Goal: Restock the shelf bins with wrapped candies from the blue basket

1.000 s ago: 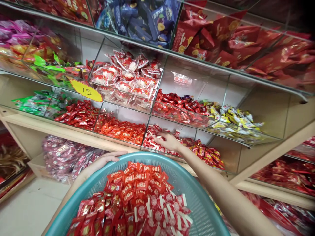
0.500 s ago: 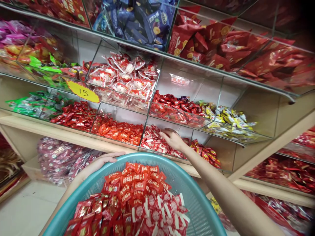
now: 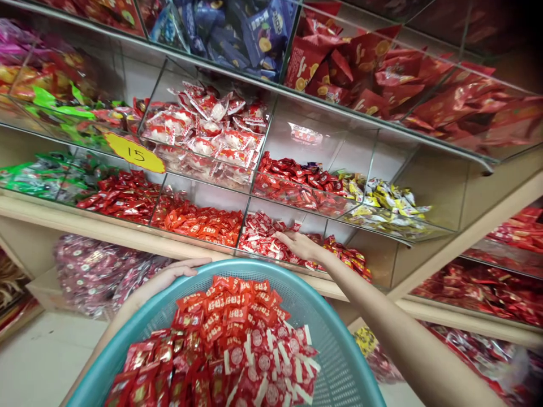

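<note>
My left hand (image 3: pixel 180 271) holds the far left rim of a teal plastic basket (image 3: pixel 339 345), its fingers lying along the edge. In the basket are orange-red wrapped candies (image 3: pixel 231 308), dark red and gold ones (image 3: pixel 165 356), and red-and-white ones (image 3: pixel 265 362). Beyond the rim my right hand (image 3: pixel 299 244) reaches into a clear-fronted bin of red-and-white wrapped candies (image 3: pixel 257 232). Its fingers are stretched out over the pile, palm down, and no candy shows in them.
Orange-red candies (image 3: pixel 203 226) fill the neighbouring bin on the left. A clear shelf front (image 3: pixel 305 195) runs just above my right hand. A yellow price tag (image 3: pixel 134 152) reading 15 hangs at left. Bagged goods (image 3: pixel 93 271) lie under the wooden ledge (image 3: pixel 127 229).
The view has shifted slightly, so the shelves sit a little further left. My right hand has lowered slightly onto the red-and-white candies, its fingers flatter. My left hand stays on the basket rim.
</note>
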A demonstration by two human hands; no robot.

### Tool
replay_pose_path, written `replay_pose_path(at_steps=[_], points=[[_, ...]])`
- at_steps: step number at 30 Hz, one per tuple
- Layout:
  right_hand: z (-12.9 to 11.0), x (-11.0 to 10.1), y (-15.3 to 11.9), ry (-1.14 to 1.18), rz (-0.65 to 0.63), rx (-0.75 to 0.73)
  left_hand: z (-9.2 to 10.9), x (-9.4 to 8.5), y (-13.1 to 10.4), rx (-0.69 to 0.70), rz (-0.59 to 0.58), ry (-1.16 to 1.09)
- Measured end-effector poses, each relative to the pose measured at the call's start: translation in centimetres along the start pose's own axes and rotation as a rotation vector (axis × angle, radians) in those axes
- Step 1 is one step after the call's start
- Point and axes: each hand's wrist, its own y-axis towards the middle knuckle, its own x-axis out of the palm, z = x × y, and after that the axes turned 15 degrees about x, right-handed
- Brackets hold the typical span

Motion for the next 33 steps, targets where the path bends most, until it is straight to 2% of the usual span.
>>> replay_pose_path(at_steps=[3,6,9,13,18,22,28,31,33], points=[[0.2,-1.2,-1.0,-0.078,0.126,-0.095,0.3,0.1,0.3,0.005,0.020,-0.060],[0.8,-2.4,-2.6,-0.301,0.281,-0.201,0.3,0.1,0.4,0.002,0.038,-0.069],[1.5,-3.1,-5.2,-0.495,0.274,-0.246,-0.1,0.0,0.2,0.012,0.055,-0.071],[2.7,-2.4,-8.0,-0.590,0.269,-0.271,-0.4,-0.3,-0.2,0.034,0.031,-0.069],[3.9,-0.6,-8.4,-0.651,0.333,-0.266,0.6,0.3,-0.6,-0.007,0.063,-0.101],[4.4,-0.4,-8.2,-0.632,0.397,-0.278,1.4,0.9,-1.0,-0.025,0.109,-0.114],[4.7,-1.4,-9.0,-0.558,0.515,-0.246,0.7,0.7,-1.2,0.028,0.097,-0.120],[3.5,-1.5,-10.3,-0.335,0.595,-0.256,1.2,1.0,-1.3,0.034,0.116,-0.113],[1.8,-0.6,-11.7,-0.071,0.562,-0.252,1.9,1.5,-1.3,0.005,0.143,-0.126]])
